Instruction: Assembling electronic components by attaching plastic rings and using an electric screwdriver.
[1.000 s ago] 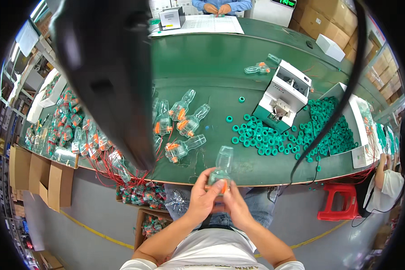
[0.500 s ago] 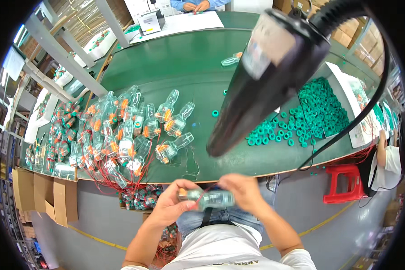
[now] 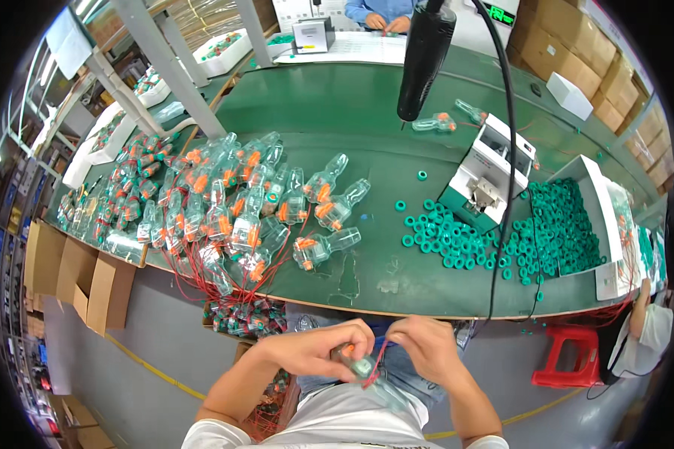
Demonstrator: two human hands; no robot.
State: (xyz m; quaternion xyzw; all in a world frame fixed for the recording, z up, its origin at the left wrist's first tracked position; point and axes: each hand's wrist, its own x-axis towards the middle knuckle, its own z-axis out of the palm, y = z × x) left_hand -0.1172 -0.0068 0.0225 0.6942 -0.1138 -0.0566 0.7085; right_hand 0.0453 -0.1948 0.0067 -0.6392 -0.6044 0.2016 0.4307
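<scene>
Above my lap, in front of the bench edge, my left hand (image 3: 318,348) is closed around a clear plastic bottle-shaped housing (image 3: 362,367) with an orange part inside. Its narrow end tilts down to the right. My right hand (image 3: 425,348), fingertips pinched, grips a red cord (image 3: 377,368) that runs along the housing. On the left of the bench lies a heap of similar clear housings (image 3: 247,224) with orange parts, their red cords (image 3: 210,280) hanging over the front edge. Loose green rings (image 3: 442,239) are spread on the right.
A black hanging screwdriver-like tool (image 3: 425,63) points down over the green bench (image 3: 314,97). Beside the rings stands a small white-and-green machine (image 3: 475,187); a white tray (image 3: 610,217) holds more rings. Cardboard boxes (image 3: 108,288) and a red stool (image 3: 565,358) stand below. Another person's hands (image 3: 388,22) work opposite.
My view has shifted, and the hanging tool now appears farther off, uncovering the small machine. The housing has turned from roughly level to tilted, and the red cord now stretches up to my right hand.
</scene>
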